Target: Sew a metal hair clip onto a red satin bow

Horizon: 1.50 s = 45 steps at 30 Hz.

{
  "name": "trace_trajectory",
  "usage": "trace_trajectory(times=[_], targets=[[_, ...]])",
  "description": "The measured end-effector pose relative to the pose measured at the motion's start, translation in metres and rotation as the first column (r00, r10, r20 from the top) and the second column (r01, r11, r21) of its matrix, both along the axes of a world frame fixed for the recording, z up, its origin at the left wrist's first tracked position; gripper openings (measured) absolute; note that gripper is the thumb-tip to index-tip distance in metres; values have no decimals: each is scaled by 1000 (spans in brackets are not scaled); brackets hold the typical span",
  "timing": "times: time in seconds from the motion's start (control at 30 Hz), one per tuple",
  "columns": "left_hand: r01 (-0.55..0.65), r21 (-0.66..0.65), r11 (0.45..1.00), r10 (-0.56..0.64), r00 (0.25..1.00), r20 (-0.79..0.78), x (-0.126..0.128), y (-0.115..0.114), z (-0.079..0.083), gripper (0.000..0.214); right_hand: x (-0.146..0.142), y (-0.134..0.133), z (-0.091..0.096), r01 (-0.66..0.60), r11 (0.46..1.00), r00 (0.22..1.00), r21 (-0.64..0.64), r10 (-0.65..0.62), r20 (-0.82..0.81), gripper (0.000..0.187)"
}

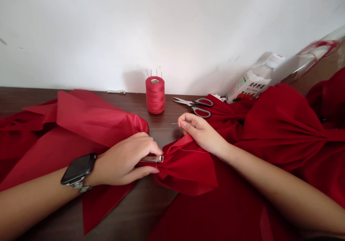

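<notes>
Gathered red fabric [188, 174] lies at the middle of the table, its pleats bunched under a flat metal hair clip [152, 158]. My left hand [129, 158], with a watch on the wrist, is closed around the bunched fabric and clip, thumb and finger on either side. In a pinch, my right hand [198, 129] holds a thin sewing needle [175, 123] that points left, above the fabric's upper edge. A red thread [190, 150] loops over the cloth below that hand.
Behind the hands stands a red thread spool [155, 96] with several needles stuck in its top. Scissors [192, 104] lie to its right, another clip [116, 91] to its left. A labelled bottle [254, 77] leans by the wall. Red fabric [88, 122] spreads on both sides.
</notes>
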State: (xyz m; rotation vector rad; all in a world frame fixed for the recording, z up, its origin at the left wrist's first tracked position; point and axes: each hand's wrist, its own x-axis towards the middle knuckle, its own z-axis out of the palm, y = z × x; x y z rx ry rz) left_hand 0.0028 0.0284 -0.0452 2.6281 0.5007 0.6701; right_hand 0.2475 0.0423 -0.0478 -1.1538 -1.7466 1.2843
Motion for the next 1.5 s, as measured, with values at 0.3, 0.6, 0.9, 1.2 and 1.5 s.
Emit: trace_trajectory(times=[0.3, 0.6, 0.9, 1.2, 1.5], targets=[[-80, 34, 996, 80, 997, -2, 6, -3, -2, 19, -10, -30, 19, -130, 944, 965, 302, 50, 259, 6], [181, 126, 975, -169, 981, -100, 5, -4, 0, 22, -19, -24, 9, -101, 993, 984, 65, 90, 152, 13], [291, 262, 920, -231, 944, -236, 13, -9, 14, 34, -21, -24, 7, -179, 952, 984, -249, 168, -65, 20], [44, -269, 962, -91, 982, -163, -2, -3, 17, 46, -20, -30, 6, -138, 973, 945, -184, 73, -319, 40], [85, -489, 868, -205, 959, -197, -1, 10, 31, 27, -23, -39, 7, -97, 994, 902, -49, 67, -426, 35]])
